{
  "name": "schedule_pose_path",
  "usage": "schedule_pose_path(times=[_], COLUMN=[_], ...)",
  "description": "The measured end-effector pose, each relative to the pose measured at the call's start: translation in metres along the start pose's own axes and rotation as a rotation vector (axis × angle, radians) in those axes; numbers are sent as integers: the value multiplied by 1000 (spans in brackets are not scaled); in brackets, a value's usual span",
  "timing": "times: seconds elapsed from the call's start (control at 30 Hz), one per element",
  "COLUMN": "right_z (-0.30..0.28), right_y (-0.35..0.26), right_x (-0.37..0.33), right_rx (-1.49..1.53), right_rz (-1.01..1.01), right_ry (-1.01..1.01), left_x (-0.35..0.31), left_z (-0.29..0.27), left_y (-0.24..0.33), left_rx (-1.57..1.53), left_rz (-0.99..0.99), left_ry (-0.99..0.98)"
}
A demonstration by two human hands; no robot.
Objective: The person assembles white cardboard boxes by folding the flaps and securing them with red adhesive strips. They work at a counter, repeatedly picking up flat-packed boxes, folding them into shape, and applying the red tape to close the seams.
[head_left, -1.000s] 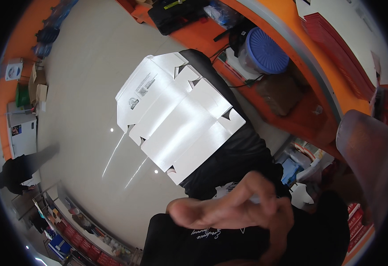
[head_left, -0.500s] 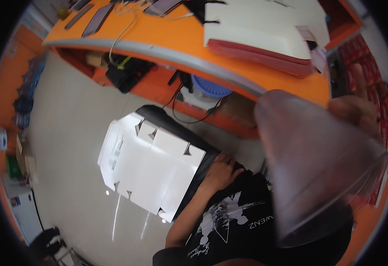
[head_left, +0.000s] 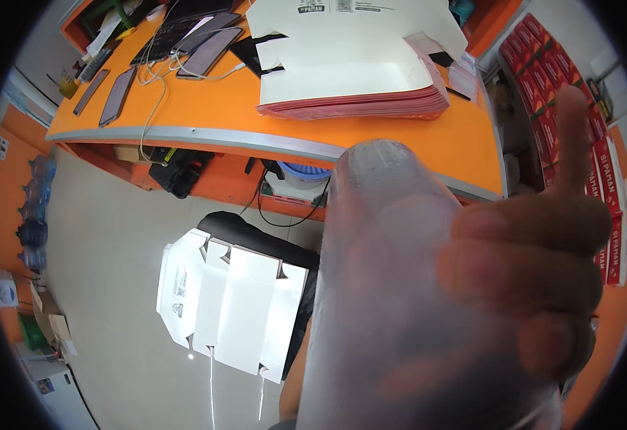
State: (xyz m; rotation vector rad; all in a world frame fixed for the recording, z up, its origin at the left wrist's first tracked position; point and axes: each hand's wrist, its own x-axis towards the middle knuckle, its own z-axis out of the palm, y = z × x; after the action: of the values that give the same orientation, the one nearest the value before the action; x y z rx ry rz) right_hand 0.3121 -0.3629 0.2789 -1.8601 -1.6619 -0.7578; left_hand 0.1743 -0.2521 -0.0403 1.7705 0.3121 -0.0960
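Close in front of me, my right hand [head_left: 535,265] grips a translucent, tapered plastic cup [head_left: 378,236], its narrow end up and away. The index finger points upward while the other fingers curl against the cup's side. Of my left arm only a strip of forearm [head_left: 293,383] shows at the cup's left edge; the hand itself is hidden behind the cup. A white unfolded cardboard box blank [head_left: 238,304] with slotted flaps lies across my dark-clad leg, left of the cup.
Beyond is an orange counter [head_left: 206,118] with a stack of white, red-edged box blanks [head_left: 356,82], phones [head_left: 209,54] and cables. Red boxes [head_left: 542,79] are piled at the right. A lidded tub [head_left: 295,186] sits underneath; blue water jugs [head_left: 34,229] line the left wall.
My right hand and the cup have come left and closer, now covering my left hand, which lay on my leg. The view has shifted, bringing more of the counter into sight.
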Motion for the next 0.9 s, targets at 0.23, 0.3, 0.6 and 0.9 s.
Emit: schedule_pose_path(times=[0.23,0.3,0.6,0.9], right_z=[-5,-6,-5,-18], right_y=[-1,-1,0,-5], right_x=[-6,-8,-10,-3], right_rx=[-10,-13,12,-1], right_rz=[28,37,64,117], right_ry=[1,-1,18,-2], left_x=[-1,0,-3,3], left_z=[0,1,-2,5], left_y=[-6,-6,-15,-16], left_rx=[147,191,370,508], left_rz=[47,62,113,199], left_ry=[-34,-49,-92,-165])
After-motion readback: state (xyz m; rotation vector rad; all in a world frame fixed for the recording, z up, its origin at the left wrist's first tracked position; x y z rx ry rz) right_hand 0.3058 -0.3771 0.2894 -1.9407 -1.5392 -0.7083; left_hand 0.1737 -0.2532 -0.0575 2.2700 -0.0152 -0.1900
